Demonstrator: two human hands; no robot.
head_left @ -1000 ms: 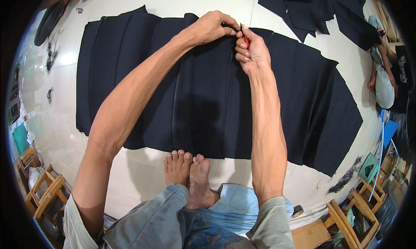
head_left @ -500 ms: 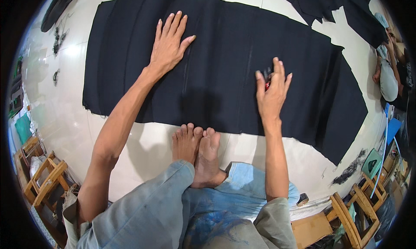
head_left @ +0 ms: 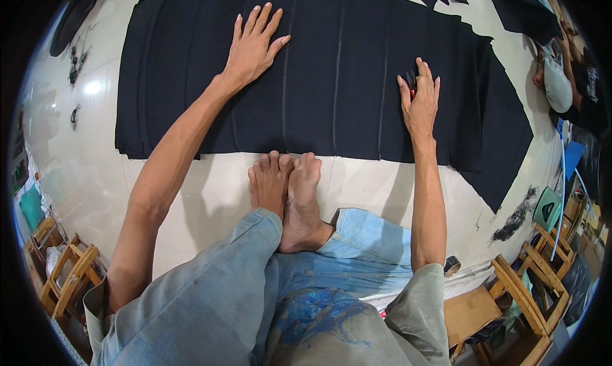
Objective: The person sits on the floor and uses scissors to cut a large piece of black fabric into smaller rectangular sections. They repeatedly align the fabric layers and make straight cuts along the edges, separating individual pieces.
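A wide sheet of black cloth [head_left: 312, 79] with several lengthwise seams or folds lies on the floor before me. My left hand [head_left: 250, 57] presses flat on its left half, fingers spread, with nothing in it. On the right half rests my right hand [head_left: 421, 111], its fingers bent around a small red tool with a dark tip [head_left: 413, 92]. Most of that tool is hidden by the palm and thumb, so its exact kind does not show. My bare feet [head_left: 287, 197] are at the near edge of the cloth.
More black cloth pieces [head_left: 519, 12] lie at the far right, near another person's arm and grey sleeve [head_left: 558, 79]. Tangled dark threads [head_left: 76, 66] are on the left floor. Wooden frames stand at the lower left [head_left: 73, 270] and lower right [head_left: 523, 296], beside a cardboard sheet [head_left: 468, 308].
The cloth's middle and right look flatter, with the seams showing more clearly. My right hand has slid right and farther away, still holding the red tool. My left hand stays spread on the cloth.
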